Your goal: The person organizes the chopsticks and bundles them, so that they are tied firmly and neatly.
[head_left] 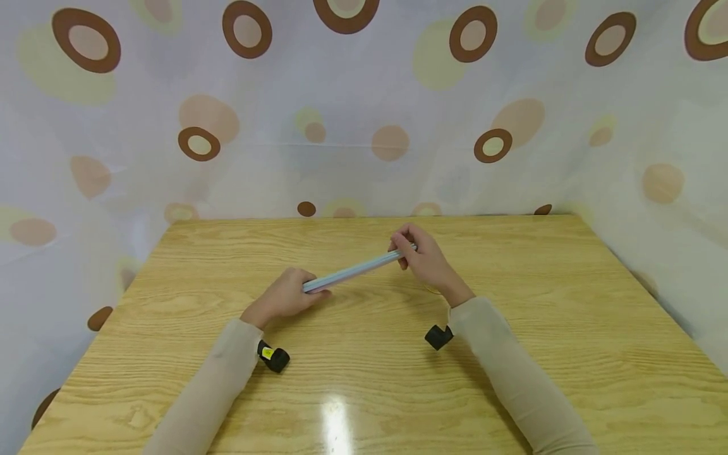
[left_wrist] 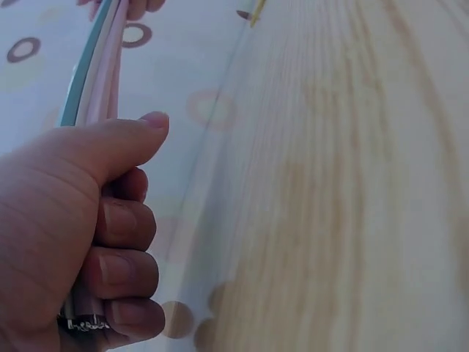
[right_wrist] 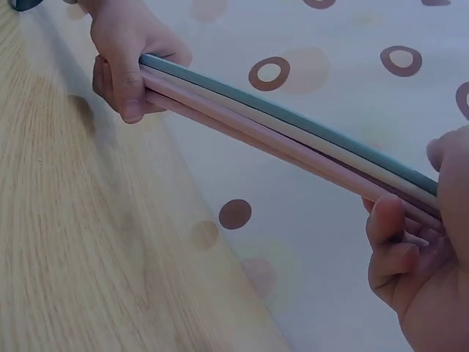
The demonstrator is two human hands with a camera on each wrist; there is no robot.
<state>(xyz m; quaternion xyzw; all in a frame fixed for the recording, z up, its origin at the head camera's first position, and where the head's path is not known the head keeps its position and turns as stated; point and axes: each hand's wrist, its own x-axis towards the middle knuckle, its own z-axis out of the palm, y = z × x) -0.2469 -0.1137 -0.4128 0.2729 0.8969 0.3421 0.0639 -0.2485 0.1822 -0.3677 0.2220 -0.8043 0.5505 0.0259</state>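
Observation:
A bundle of long, slim chopsticks (head_left: 357, 270) in pale teal, beige and pink slants up between the two hands, held above the wooden table. My left hand (head_left: 286, 295) grips its lower left end; in the left wrist view curled fingers (left_wrist: 126, 268) wrap around it, and a dark band with light lettering (left_wrist: 84, 323) shows below them. At the upper right end, my right hand (head_left: 425, 258) holds the bundle with thumb and bent fingers. The right wrist view shows the sticks (right_wrist: 293, 136) lying side by side, their near ends hidden by the right hand.
The wood-grain table (head_left: 364, 354) reaches back to a white curtain (head_left: 341, 177) with brown and yellow spots. Part of a thin yellow loop (head_left: 433, 290) lies on the table by the right wrist. Black wrist cameras (head_left: 277, 360) sit below both wrists.

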